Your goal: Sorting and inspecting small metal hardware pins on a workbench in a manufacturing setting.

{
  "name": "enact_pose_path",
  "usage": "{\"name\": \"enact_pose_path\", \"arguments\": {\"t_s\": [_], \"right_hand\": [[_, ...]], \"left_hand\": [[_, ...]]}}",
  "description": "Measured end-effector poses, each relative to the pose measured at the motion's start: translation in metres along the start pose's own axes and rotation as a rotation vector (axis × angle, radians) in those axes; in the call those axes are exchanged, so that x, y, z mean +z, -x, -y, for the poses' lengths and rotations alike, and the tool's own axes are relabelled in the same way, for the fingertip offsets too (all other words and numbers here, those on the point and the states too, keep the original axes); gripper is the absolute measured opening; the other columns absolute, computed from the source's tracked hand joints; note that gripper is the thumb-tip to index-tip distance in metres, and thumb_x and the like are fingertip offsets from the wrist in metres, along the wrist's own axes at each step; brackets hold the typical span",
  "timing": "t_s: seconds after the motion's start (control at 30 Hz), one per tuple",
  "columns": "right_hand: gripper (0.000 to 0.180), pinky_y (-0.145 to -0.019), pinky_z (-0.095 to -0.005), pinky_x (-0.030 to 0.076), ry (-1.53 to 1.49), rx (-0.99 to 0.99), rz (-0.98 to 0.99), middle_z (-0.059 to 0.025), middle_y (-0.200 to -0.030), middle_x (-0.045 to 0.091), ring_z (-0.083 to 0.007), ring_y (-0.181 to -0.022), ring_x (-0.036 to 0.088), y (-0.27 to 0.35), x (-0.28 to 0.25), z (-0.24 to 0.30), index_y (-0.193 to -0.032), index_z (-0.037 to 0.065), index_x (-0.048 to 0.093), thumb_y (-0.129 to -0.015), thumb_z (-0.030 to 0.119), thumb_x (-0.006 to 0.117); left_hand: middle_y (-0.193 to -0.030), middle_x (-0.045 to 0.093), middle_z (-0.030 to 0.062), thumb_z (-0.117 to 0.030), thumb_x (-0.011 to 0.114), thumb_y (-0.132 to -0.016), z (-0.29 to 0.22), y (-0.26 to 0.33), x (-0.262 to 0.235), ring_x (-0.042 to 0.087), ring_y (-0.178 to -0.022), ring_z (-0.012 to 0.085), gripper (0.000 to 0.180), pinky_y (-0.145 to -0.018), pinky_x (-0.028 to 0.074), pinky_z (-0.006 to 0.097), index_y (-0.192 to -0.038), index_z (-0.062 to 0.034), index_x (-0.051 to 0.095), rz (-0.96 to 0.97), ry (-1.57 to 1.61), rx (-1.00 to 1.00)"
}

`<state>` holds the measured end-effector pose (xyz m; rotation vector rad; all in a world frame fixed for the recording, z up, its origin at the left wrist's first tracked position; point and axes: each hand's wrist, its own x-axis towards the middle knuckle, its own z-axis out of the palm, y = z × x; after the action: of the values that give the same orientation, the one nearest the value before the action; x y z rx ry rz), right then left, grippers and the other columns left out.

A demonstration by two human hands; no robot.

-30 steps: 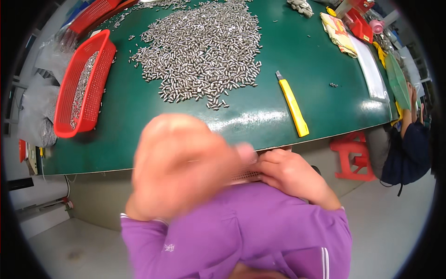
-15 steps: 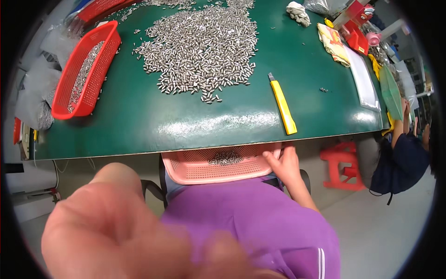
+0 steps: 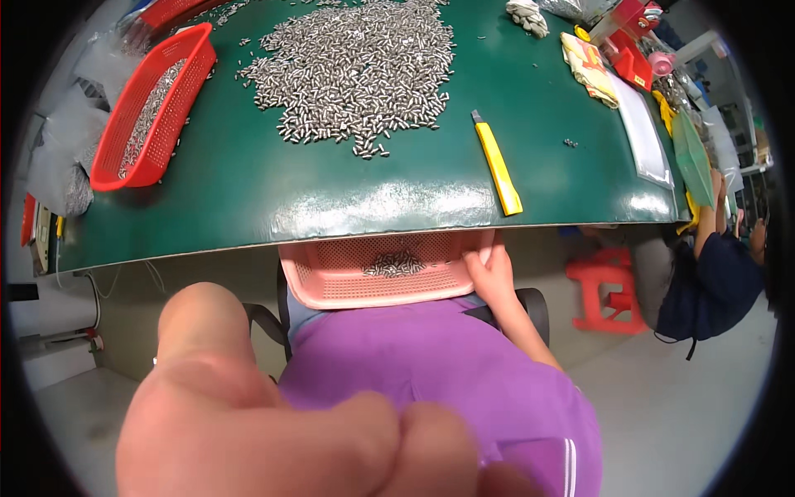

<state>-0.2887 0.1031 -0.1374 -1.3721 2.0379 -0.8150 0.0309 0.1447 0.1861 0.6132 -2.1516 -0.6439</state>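
The right hand (image 3: 490,277) is gripping the pink basket (image 3: 377,277) under the table's (image 3: 248,207) near edge; the left hand (image 3: 273,422) is looming blurred, grip unreadable. Keeping the basket level should be stopping the metal pins (image 3: 394,264) rolling.

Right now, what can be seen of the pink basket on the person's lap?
The pink basket is a shallow tray of perforated plastic mesh, lying roughly level on the purple-clad lap, its far part tucked under the green table edge. A small cluster of metal pins lies inside. The right hand grips its right rim.
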Motion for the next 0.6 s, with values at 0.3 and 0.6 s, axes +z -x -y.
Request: {"name": "enact_pose_path", "arguments": {"t_s": [0.3,0.6], "right_hand": [[0.05,-0.092,-0.0488,0.05,-0.009,-0.067,0.074,-0.0308,-0.107,0.066,-0.0458,-0.104,0.064,-0.004,0.0,0.009,-0.117,-0.007,0.058,-0.084,0.03,0.068],[0.06,-0.098,-0.0487,0.047,-0.051,-0.075,0.054,-0.0308,-0.121,0.062,-0.0474,-0.115,0.06,0.001,0.004,0.001,-0.13,-0.005,0.049,-0.087,0.033,0.067]], "left_hand": [[-0.079,0.065,0.0212,-0.027,0.057,-0.085,0.003,-0.041,-0.006,0.055,-0.055,0.0238,0.027,-0.045,0.038,0.035,-0.088,-0.0002,0.059,0.024,0.007,-0.083],[-0.079,0.065,0.0214,-0.026,0.058,-0.084,0.015,-0.032,-0.001,0.055,-0.054,0.0241,0.027,-0.045,0.036,0.035,-0.086,0.0008,0.058,-0.03,0.071,-0.035]]}}
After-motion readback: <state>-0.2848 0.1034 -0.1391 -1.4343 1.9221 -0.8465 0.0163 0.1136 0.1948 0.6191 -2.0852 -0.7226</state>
